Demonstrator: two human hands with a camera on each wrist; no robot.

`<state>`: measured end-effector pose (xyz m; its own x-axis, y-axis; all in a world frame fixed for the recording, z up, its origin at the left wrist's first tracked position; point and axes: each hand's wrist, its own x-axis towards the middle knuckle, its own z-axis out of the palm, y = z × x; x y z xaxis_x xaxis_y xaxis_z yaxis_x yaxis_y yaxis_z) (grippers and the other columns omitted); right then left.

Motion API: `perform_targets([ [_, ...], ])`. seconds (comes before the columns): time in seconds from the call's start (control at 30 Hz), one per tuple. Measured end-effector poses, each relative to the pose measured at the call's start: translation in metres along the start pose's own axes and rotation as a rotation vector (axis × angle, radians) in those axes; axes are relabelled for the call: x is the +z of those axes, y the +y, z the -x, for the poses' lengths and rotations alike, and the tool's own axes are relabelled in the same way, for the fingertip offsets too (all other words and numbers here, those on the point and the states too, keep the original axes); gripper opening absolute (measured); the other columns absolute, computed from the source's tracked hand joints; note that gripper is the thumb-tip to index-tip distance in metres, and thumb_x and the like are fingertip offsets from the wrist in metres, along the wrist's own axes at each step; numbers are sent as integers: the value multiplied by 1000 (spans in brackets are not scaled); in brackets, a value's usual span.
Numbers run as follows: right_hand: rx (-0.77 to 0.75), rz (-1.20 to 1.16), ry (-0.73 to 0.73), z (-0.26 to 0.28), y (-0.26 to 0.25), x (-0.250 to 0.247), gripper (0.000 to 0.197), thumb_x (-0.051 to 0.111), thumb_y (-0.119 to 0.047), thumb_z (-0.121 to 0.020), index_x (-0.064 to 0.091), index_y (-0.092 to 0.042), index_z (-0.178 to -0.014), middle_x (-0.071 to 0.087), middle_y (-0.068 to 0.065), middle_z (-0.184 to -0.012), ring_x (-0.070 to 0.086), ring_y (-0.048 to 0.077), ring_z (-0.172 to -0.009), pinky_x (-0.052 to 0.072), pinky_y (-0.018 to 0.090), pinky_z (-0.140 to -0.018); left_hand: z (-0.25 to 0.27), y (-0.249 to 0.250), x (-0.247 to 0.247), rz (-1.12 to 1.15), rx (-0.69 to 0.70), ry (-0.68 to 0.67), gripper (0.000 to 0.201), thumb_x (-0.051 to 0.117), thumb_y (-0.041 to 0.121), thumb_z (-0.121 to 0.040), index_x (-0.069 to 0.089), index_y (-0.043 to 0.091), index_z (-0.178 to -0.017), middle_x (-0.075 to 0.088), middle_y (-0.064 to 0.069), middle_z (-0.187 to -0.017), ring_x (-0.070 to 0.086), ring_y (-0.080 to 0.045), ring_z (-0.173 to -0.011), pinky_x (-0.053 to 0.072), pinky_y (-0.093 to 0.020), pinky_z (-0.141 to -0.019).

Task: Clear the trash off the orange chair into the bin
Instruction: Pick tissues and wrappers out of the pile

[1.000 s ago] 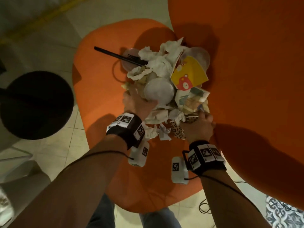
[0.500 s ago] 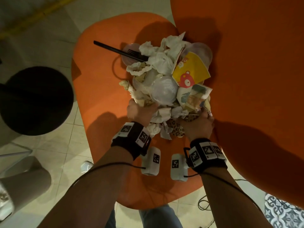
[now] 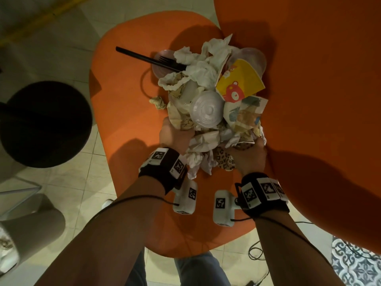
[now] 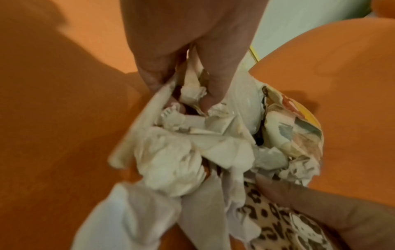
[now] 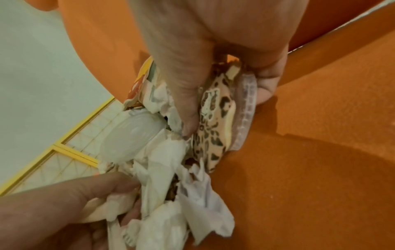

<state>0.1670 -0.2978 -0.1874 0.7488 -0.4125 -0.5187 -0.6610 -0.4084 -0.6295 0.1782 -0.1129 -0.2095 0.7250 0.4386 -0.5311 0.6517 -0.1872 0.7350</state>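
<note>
A heap of trash [image 3: 208, 96] lies on the orange chair seat [image 3: 123, 100]: crumpled tissues, a white plastic lid [image 3: 206, 111], a yellow bear wrapper [image 3: 239, 83], a leopard-print wrapper [image 3: 224, 159] and a black fork [image 3: 150, 59]. My left hand [image 3: 174, 134] grips crumpled tissues [image 4: 171, 160] at the heap's near left side, fingers dug in. My right hand [image 3: 250, 154] holds the near right side, pinching the leopard-print wrapper [image 5: 213, 121] and a clear ribbed lid [image 5: 245, 108]. Both hands press the heap between them.
The round black bin [image 3: 41, 122] stands on the tiled floor left of the chair. The chair's orange backrest [image 3: 319, 100] rises right behind the heap. A small paper ball [image 3: 157, 102] lies loose at the heap's left edge. Cables trail on the floor at the lower right.
My left hand has slid right and nearer, so both hands now close on the heap's near side. The heap is bunched tighter between them.
</note>
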Motion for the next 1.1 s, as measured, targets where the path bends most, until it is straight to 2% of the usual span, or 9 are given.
perform_targets([
  [0.13,-5,-238,-15,13,2,-1,69,84,-22,-66,48,-18,-124,62,-4,-110,60,15,-101,50,31,-82,13,10,-22,114,7,2,23,74,22,-63,66,27,-84,72,10,-79,67,-8,-77,58,-35,-71],
  [0.2,19,-325,-24,21,4,-3,68,85,-20,-67,50,-18,-125,64,-3,-111,61,13,-100,51,27,-80,22,14,-35,148,63,-2,25,76,14,-71,61,33,-74,67,16,-74,63,-2,-72,53,-26,-66],
  [0.33,4,-392,-13,36,11,-9,59,82,-22,-70,53,-25,-121,65,-5,-112,62,14,-103,54,36,-87,40,4,-59,197,103,-6,25,76,11,-74,58,24,-86,62,12,-77,56,1,-66,43,-8,-54],
  [0.47,-38,-472,-70,50,18,-16,57,81,-22,-71,55,-27,-122,66,-6,-112,64,14,-104,55,36,-85,58,-14,-68,103,102,-138,21,72,6,-77,61,22,-87,62,6,-71,54,6,-49,40,-8,-44],
  [0.53,-46,-443,-111,52,18,-19,59,81,-23,-72,55,-25,-125,67,-4,-113,64,14,-105,55,36,-85,65,-13,-63,-38,140,-218,24,73,10,-76,62,21,-95,63,6,-82,57,2,-63,42,-9,-52],
  [0.63,-96,-418,-218,49,17,-24,57,79,-21,-74,56,-21,-126,69,-4,-112,65,10,-103,56,29,-81,69,-14,-48,-392,376,-398,51,75,37,-71,61,13,-114,60,-2,-115,57,-17,-103,48,-30,-85],
  [0.73,-137,-356,-336,47,16,-29,47,76,-20,-78,60,-17,-122,70,-4,-109,66,10,-101,57,25,-76,75,-20,-31,-512,514,-546,66,77,42,-68,57,15,-125,42,-9,-138,39,-24,-128,34,-42,-108],
  [0.93,-111,-245,-446,28,8,-14,31,72,-14,-81,61,-23,-109,66,-3,-109,60,17,-106,48,25,-79,71,-26,-20,-736,587,-573,64,68,56,-70,51,33,-127,27,0,-146,34,-23,-130,34,-42,-109],
  [1.1,-228,-86,-513,27,5,-2,48,78,-34,-74,53,-37,-114,59,-3,-124,57,17,-113,48,34,-94,77,-42,-27,-771,595,-522,63,73,40,-75,53,19,-130,24,-4,-149,40,-24,-129,40,-37,-105],
])
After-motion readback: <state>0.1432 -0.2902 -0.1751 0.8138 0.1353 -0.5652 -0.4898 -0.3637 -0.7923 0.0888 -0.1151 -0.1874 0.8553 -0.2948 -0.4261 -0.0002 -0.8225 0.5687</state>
